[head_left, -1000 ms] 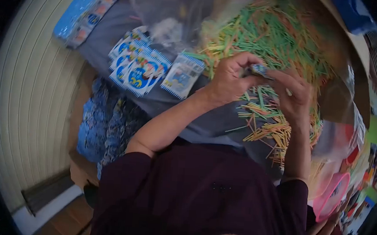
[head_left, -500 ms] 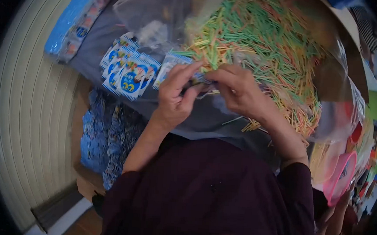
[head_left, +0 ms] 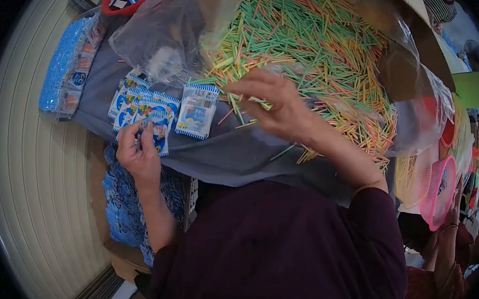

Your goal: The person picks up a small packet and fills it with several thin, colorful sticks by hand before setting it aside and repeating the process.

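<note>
My left hand pinches the lower edge of a small blue-and-white packet at the near side of a group of overlapping packets. To the right, a single packet lies flat on the grey cloth. My right hand is over the near left edge of a large heap of green, yellow and pink sticks. Its fingers are bent, and what lies between its fingertips is too blurred to tell.
Clear plastic lies behind the packets. A bundle in blue wrapping is at the left, near a red basket. Below are blue packets in a box. At the right are a pink basket and another person's arm.
My hands were together over a packet at the heap's edge and are now apart. My left hand has moved left to the packet group. The single packet is now uncovered.
</note>
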